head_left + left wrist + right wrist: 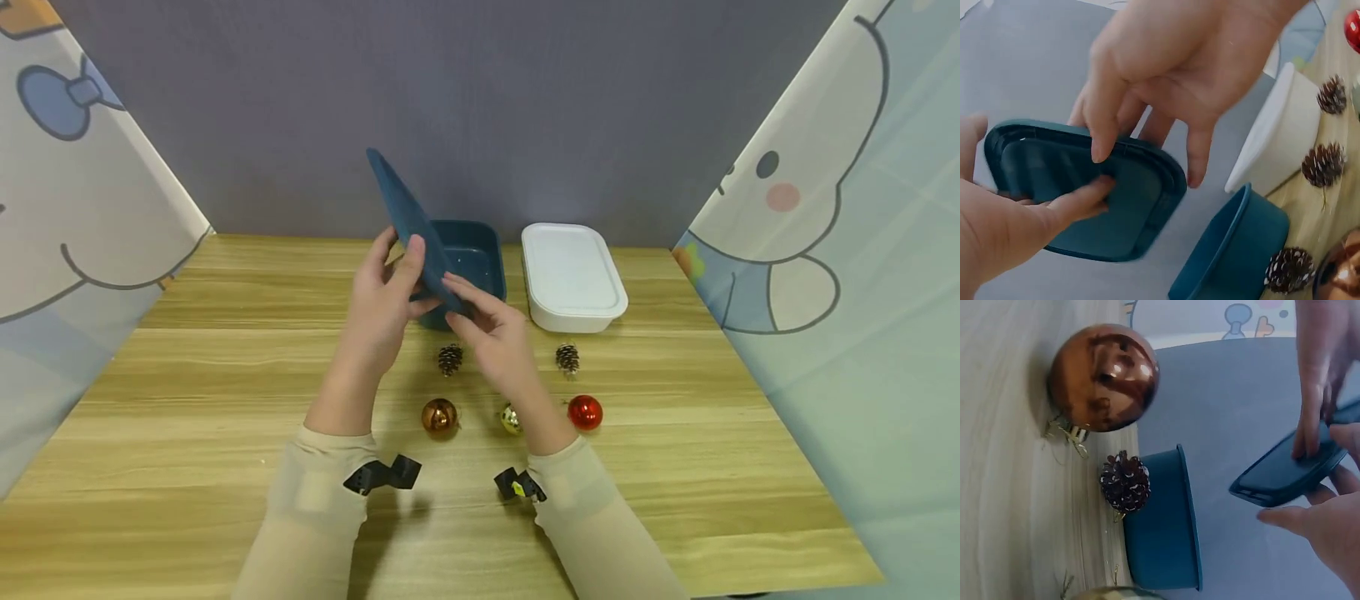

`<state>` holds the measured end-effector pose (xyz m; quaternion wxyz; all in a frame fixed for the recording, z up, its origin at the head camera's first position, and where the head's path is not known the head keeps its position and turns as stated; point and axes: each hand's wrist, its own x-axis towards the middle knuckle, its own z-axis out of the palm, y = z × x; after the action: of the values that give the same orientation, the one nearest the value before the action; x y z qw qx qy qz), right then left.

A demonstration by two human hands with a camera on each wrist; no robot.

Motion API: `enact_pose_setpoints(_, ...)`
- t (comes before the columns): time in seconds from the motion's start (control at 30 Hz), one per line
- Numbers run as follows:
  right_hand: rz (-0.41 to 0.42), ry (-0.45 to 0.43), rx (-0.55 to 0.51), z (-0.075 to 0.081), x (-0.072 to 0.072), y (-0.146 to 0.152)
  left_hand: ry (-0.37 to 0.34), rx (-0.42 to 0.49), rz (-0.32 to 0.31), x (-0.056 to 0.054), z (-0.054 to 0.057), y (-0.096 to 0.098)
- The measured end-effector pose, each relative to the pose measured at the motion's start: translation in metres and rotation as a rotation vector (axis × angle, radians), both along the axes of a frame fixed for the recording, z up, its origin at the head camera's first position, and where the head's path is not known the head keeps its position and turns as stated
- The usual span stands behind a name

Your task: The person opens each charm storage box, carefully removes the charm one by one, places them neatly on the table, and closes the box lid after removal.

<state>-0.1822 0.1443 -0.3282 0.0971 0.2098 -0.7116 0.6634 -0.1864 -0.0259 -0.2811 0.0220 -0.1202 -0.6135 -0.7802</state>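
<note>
A dark teal lid (411, 212) is held up at a steep tilt above the table, over the left front part of an uncovered teal container (480, 260). My left hand (384, 292) grips the lid from its left side, the thumb lying across one face. My right hand (497, 337) pinches the lid's lower end between thumb and fingers. In the left wrist view the lid (1079, 181) shows its rimmed, recessed face, with the left thumb on it and the right hand (1179, 56) at its upper edge. The right wrist view shows the lid (1285, 467) between both hands.
A white lidded box (573, 271) stands right of the teal container. Nearer lie two pine cones (450, 359) (567, 359), a copper ball ornament (440, 417), a red one (585, 412) and a gold one (511, 419) partly behind the right wrist. A grey wall (450, 100) rises behind the table.
</note>
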Motion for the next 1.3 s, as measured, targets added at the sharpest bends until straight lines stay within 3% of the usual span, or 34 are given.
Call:
enact_pose_setpoints(0.1, 0.013, 0.016, -0.042, 0.0, -0.003, 0.005, -0.006, 0.119, 0.024, 0.001, -0.001, -0.005)
enact_pose_setpoints(0.27, -0.103, -0.089, -0.024, 0.003, -0.006, 0.017, -0.015, 0.232, 0.031, 0.002, -0.004, -0.012)
enact_pose_setpoints(0.47, -0.084, -0.19, -0.043, 0.013, -0.012, 0.029, -0.028, 0.193, 0.08, 0.0, -0.005, -0.016)
enact_pose_setpoints(0.63, -0.038, -0.216, 0.047, 0.023, -0.019, 0.04, -0.059, 0.155, 0.099, -0.004, -0.006, -0.018)
enact_pose_setpoints(0.7, -0.025, -0.214, 0.064, 0.025, -0.022, 0.044, -0.071, 0.074, 0.102, -0.007, -0.007, -0.018)
enact_pose_setpoints(0.87, -0.039, -0.196, 0.1, 0.027, -0.025, 0.051, -0.064, -0.359, 0.112, -0.016, -0.012, -0.022)
enact_pose_setpoints(0.93, -0.046, -0.205, 0.131, 0.027, -0.026, 0.051, -0.05, -0.477, 0.099, -0.02, -0.015, -0.024)
enact_pose_setpoints(1.07, -0.103, -0.268, 0.281, 0.027, -0.032, 0.048, -0.035, -0.58, 0.077, -0.031, -0.021, -0.026)
enact_pose_setpoints(1.2, -0.184, -0.33, 0.52, 0.032, -0.046, 0.044, -0.041, -0.693, 0.084, -0.046, -0.025, -0.029)
enact_pose_setpoints(1.3, -0.199, -0.337, 0.672, 0.038, -0.059, 0.041, -0.061, -0.769, 0.085, -0.057, -0.025, -0.03)
